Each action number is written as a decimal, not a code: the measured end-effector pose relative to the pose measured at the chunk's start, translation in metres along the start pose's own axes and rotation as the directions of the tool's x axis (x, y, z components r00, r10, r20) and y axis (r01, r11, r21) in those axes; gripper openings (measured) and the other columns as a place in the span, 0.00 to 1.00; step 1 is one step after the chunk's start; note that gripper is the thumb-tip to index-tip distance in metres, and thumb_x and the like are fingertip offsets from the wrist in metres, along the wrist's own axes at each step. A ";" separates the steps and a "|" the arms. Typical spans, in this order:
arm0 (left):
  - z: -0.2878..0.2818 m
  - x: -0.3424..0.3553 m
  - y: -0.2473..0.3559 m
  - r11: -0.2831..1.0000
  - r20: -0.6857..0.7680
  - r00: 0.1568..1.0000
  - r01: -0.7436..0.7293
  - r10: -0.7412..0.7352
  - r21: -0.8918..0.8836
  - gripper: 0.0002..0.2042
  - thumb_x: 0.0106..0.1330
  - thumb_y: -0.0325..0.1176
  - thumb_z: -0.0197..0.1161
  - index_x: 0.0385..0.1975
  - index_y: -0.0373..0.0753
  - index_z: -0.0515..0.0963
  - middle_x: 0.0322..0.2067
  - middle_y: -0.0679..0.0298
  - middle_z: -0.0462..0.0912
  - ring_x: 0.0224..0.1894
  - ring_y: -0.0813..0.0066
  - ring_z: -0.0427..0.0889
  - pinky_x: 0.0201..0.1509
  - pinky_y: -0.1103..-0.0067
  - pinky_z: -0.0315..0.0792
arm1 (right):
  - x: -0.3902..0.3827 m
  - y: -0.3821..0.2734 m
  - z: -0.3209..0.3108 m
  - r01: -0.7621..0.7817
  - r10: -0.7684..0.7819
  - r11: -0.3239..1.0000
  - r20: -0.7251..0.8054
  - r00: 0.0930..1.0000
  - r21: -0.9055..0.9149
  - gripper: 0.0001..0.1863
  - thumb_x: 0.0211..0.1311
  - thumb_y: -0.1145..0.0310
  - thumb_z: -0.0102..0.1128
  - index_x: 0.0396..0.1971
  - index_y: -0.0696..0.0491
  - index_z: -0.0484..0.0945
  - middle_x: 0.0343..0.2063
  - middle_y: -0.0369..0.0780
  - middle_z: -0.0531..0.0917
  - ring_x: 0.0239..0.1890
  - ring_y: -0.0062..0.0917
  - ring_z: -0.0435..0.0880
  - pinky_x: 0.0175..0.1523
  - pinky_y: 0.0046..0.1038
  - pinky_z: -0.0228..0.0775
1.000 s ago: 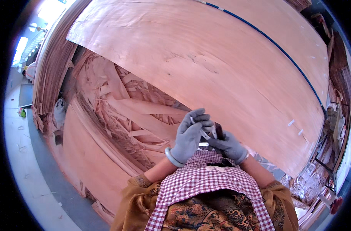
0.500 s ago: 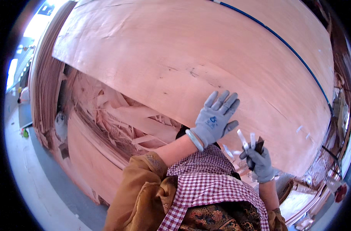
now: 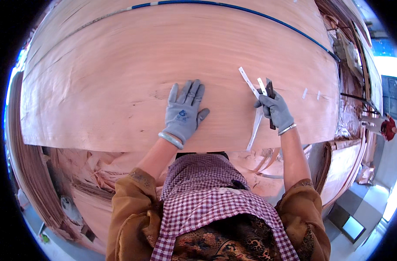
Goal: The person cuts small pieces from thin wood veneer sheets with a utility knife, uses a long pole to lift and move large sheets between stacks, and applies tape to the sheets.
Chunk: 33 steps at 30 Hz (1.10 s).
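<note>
A large thin sheet of wood veneer point(image 3: 120, 56) spreads before me, pale pinkish tan with small dark marks. On it my left hand point(image 3: 183, 111), in a grey glove, lies flat with its fingers stretched out. My right hand point(image 3: 275, 108), also gloved in grey, is closed around a dark flat blade-like tool point(image 3: 269, 89) and strips of white tape point(image 3: 248, 81) with small holes. One long end of the tape hangs below the fingers. Two short white tape pieces point(image 3: 305, 93) are stuck on the sheet to the right of that hand.
A blue rod or hose point(image 3: 268, 16) runs across the sheet's far part. Stacked veneer edges point(image 3: 33, 161) rise at the left, with torn scraps point(image 3: 104, 167) below the sheet's near edge. A person in red point(image 3: 388, 129) is at the far right.
My view has turned to the right. My right hand has come up over the sheet with the tool and tape, while my left hand stays spread on the veneer.
</note>
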<state>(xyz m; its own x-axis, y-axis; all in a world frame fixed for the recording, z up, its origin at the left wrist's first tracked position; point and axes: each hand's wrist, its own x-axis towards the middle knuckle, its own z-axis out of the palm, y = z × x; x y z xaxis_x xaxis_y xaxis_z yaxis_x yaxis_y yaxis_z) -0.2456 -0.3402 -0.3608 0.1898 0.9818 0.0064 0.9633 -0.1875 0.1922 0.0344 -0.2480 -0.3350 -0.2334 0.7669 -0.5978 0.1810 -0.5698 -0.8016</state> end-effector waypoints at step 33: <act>0.004 0.031 0.023 0.965 -0.211 0.974 -0.130 0.081 -0.230 0.20 0.57 0.36 0.56 0.49 0.38 0.73 0.56 0.58 0.69 0.61 0.63 0.64 0.66 0.64 0.53 | -0.001 -0.051 0.066 0.084 -0.069 0.994 0.199 0.978 -0.066 0.13 0.59 0.61 0.60 0.35 0.55 0.75 0.21 0.34 0.79 0.11 0.08 0.61 0.15 0.13 0.47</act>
<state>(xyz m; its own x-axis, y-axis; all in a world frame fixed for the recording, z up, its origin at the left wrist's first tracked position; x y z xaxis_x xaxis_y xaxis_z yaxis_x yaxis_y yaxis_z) -0.2165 -0.3138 -0.3604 0.2227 0.9476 0.2291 0.8609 -0.3015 0.4098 -0.0380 -0.2394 -0.2935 -0.4307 0.7303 -0.5303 0.2238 -0.4828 -0.8467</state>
